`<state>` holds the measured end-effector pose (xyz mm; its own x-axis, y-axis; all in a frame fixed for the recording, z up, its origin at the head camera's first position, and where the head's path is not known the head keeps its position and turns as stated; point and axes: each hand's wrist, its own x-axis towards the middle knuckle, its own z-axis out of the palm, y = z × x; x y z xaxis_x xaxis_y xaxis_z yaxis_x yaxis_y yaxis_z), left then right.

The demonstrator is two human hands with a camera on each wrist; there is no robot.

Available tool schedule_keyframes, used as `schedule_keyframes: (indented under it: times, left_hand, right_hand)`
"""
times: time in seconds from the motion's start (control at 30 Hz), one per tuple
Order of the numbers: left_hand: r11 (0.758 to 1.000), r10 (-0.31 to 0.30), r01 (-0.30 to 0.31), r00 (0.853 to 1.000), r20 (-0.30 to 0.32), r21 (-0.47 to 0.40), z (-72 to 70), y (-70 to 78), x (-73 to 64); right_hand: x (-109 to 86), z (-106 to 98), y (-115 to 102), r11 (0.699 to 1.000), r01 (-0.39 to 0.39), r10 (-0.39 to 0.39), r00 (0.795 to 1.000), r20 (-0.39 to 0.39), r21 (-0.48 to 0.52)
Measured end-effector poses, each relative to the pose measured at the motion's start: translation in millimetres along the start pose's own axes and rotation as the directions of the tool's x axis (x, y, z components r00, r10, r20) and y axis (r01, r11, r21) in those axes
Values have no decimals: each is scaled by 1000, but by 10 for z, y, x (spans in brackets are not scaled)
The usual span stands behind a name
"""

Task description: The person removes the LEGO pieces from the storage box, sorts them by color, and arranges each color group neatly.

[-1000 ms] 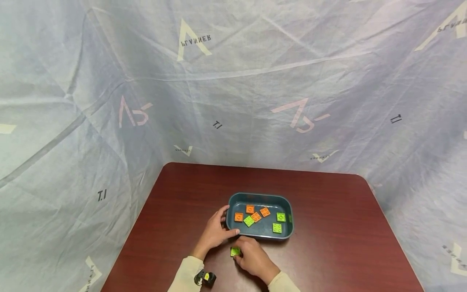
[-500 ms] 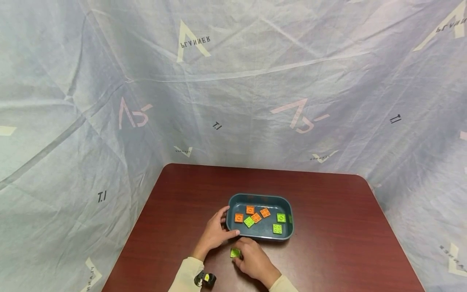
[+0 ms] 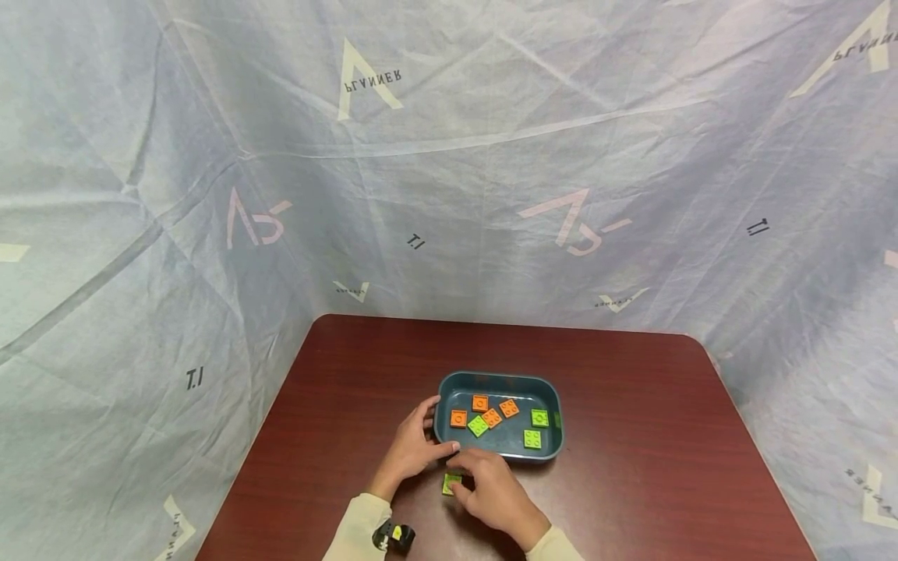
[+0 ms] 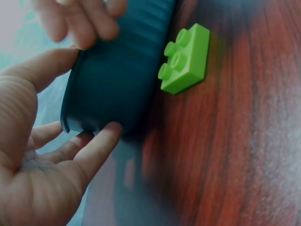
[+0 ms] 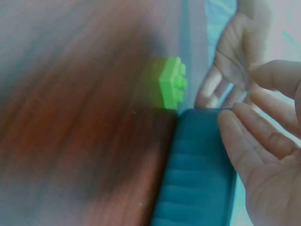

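Note:
My left hand (image 3: 409,446) grips the left end of a dark teal tray (image 3: 503,442), thumb at the front rim and fingers around the side. On the table just in front of the tray sits a lime-green toy building block (image 3: 450,485), studs up in the left wrist view. Above and beside that block hovers my right hand (image 3: 496,492), fingers loosely bent with nothing between them. The right wrist view has its fingertips close to the tray's rim, apart from the green block (image 5: 172,84).
Inside the tray lie several orange blocks (image 3: 508,407) and green blocks (image 3: 532,439), some studs up, some upside down. The dark red table (image 3: 631,436) extends around the tray. Grey printed cloth (image 3: 477,195) hangs behind and at both sides.
My right hand has let go of the green block and lifted slightly, its fingers spreading away from it. The left hand and the tray stay where they were.

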<state>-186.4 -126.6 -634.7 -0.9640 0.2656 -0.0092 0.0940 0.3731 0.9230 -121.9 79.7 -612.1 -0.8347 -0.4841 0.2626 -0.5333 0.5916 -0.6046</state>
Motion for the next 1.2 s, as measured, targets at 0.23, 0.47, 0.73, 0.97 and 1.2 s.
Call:
schedule_keyframes:
  times: [0.23, 0.47, 0.73, 0.97, 1.2]
  left_hand:
    - [1000, 11, -11, 1000, 0, -5, -6, -17, -5]
    - [1000, 7, -7, 1000, 16, -15, 11, -29, -7]
    - [1000, 1, -1, 1000, 7, 6, 15, -55, -3]
    - [1000, -14, 15, 1000, 17, -8, 1, -47, -7]
    - [1000, -29, 29, 1000, 6, 10, -8, -23, -15]
  right_hand:
    - [51, -138, 17, 997, 25, -20, 998, -67, 75]
    - [100, -236, 103, 995, -21, 26, 998, -60, 94]
    - [186, -308, 242, 999, -16, 22, 993, -114, 48]
    - [288, -372, 457, 990, -104, 114, 987, -110, 91]
    - [386, -451, 690, 983, -185, 185, 971, -152, 14]
